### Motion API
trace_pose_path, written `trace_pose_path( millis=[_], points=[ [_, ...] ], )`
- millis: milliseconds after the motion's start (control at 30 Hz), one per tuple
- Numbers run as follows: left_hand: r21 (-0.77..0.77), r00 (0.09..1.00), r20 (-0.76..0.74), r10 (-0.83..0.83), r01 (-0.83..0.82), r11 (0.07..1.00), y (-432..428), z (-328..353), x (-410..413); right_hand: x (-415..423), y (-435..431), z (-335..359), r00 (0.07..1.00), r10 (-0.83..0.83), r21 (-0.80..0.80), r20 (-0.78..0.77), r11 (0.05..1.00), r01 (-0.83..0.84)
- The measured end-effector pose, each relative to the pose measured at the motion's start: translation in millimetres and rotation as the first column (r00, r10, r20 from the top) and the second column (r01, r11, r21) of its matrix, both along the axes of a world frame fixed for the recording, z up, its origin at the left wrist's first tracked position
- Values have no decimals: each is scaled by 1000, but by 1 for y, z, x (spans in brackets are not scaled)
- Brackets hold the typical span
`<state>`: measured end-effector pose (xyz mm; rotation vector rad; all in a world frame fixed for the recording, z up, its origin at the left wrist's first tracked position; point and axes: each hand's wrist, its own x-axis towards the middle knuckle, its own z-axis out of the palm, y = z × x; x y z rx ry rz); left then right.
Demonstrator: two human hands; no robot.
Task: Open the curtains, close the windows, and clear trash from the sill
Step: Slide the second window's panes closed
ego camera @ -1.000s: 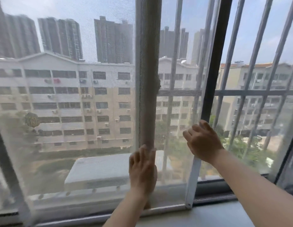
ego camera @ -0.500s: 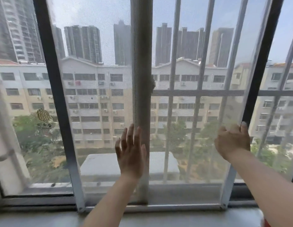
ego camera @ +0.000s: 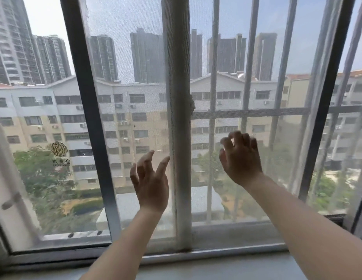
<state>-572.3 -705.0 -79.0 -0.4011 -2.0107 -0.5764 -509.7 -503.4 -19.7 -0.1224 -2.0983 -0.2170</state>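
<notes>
Fingers (ego camera: 163,164) of the left hand (ego camera: 150,182) are loosely bent and spread, gripping nothing. The index tip sits just beside the left edge of the grey centre post (ego camera: 177,118). Whether any fingertip touches the mesh cannot be told. The right hand (ego camera: 241,158) is raised a little higher, right of the post, its fingers (ego camera: 246,139) hooked loosely forward and also holding nothing. Both forearms rise from the bottom edge, with the backs of the 2 hands toward the camera.

The mesh screen (ego camera: 135,57) covers the stretch between the dark left upright (ego camera: 85,118) and the dark right upright (ego camera: 321,118). Each hand is well apart from its nearer upright, with bare mesh between. Security bars (ego camera: 213,57) stand outside. The pale sill (ego camera: 216,267) runs along the bottom, below the wrists. A small sticker (ego camera: 59,148) sits on the left glass pane.
</notes>
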Motion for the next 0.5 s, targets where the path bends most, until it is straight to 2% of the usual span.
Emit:
trace_pose_path(
  millis=[67, 133, 200, 267, 333, 500],
  points=[
    [75, 996, -90, 17, -10, 997, -20, 11, -5, -8, -38, 13, 990, 138, 2, 21, 990, -138],
    [254, 991, -129, 48, -14, 967, -38, 22, -9, -15, -72, 27, 960, 276, 24, 49, 960, -278],
    [454, 996, -64, 67, -31, 891, -57, 30, -14, -24, -109, 38, 918, 386, 63, 85, 918, -392],
    [567, 996, 90, 24, -71, 820, -71, 33, -18, -32, -146, 46, 880, 456, 88, 133, 879, -469],
    [605, 976, 206, -76, -66, 793, -81, 31, -21, -40, -180, 52, 859, 476, 136, 191, 854, -503],
    [647, 973, 186, -140, -15, 762, -85, 28, -16, -59, -226, 76, 892, 330, 284, 308, 863, -417]
  ],
)
